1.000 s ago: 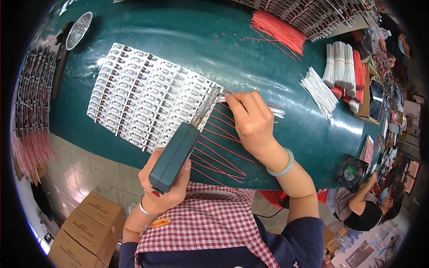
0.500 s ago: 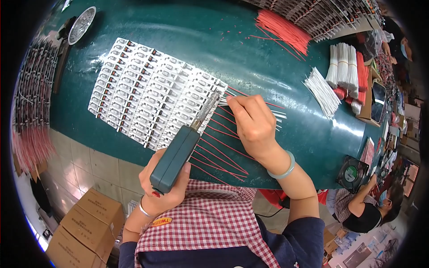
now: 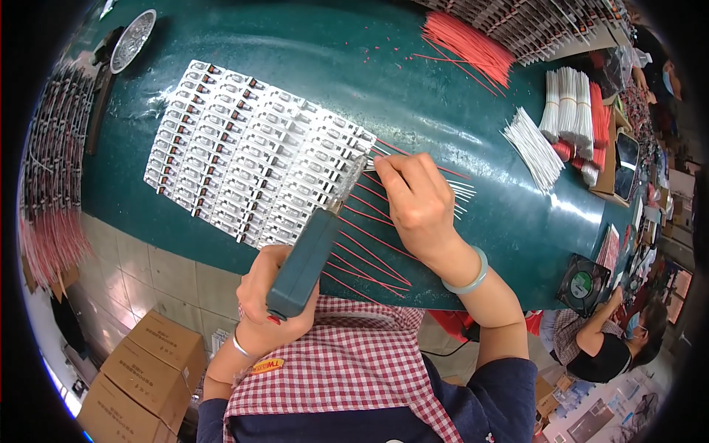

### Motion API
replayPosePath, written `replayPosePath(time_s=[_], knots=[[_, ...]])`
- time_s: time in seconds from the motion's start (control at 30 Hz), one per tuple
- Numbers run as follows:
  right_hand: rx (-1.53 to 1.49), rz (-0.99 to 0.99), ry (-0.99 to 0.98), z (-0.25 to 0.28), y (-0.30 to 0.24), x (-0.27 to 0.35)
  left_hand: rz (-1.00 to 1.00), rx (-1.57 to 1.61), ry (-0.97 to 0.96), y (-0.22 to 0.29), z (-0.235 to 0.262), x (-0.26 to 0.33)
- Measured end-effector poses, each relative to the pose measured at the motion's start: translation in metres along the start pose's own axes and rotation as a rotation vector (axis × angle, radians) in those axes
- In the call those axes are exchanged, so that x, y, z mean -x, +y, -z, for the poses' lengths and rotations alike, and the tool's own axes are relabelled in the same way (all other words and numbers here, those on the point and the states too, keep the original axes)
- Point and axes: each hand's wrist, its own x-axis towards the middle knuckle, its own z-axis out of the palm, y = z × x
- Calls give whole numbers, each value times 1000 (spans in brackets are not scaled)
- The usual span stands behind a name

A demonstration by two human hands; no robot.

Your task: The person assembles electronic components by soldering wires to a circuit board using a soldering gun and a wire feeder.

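A white panel of small circuit boards (image 3: pixel 247 144) lies slanted on the green table, rows of small parts across it. My left hand (image 3: pixel 257 292) is wrapped round the dark green handle of a soldering gun (image 3: pixel 304 262). Its metal tip reaches the panel's right edge. At that same edge my right hand (image 3: pixel 417 196) is closed in a pinch on thin white wires (image 3: pixel 462 190), whose free ends fan out beyond the fingers. Several red wires (image 3: pixel 373 266) run from the panel's edge toward me. The exact contact between tip and wires is too small to make out.
Loose white wires (image 3: pixel 535 151) and tied white bundles (image 3: pixel 567 107) lie at the right. A red wire pile (image 3: pixel 469 48) sits at the far side. A metal dish (image 3: pixel 133 43) stands far left, a small fan (image 3: pixel 583 284) at the right edge. Another person (image 3: pixel 602 332) works beyond.
My left hand and the soldering gun have shifted right, with the handle turned steeper. My right hand has barely moved. The white wire ends have spread a little differently.
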Motion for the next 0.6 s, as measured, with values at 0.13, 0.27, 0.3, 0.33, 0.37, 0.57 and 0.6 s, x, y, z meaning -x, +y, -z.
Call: replayPosePath(time_s=[0.13,0.27,0.3,0.33,0.37,0.57,0.6], knots=[[6,-3,-4,0,-1,-1,-46,-24,1,-4,-1,4],[9,-3,-4,1,-2,-1,-32,-38,22,-2,-1,5],[11,-4,-4,1,-1,0,-29,-41,53,-1,-1,5],[20,11,-19,0,0,2,-30,-40,53,0,0,5],[29,25,-33,0,1,3,-55,-54,65,2,1,4],[-6,-7,14,-2,0,2,-44,-65,76,-2,3,14],[-6,-6,14,-2,-1,2,-12,-47,73,-3,3,16]])
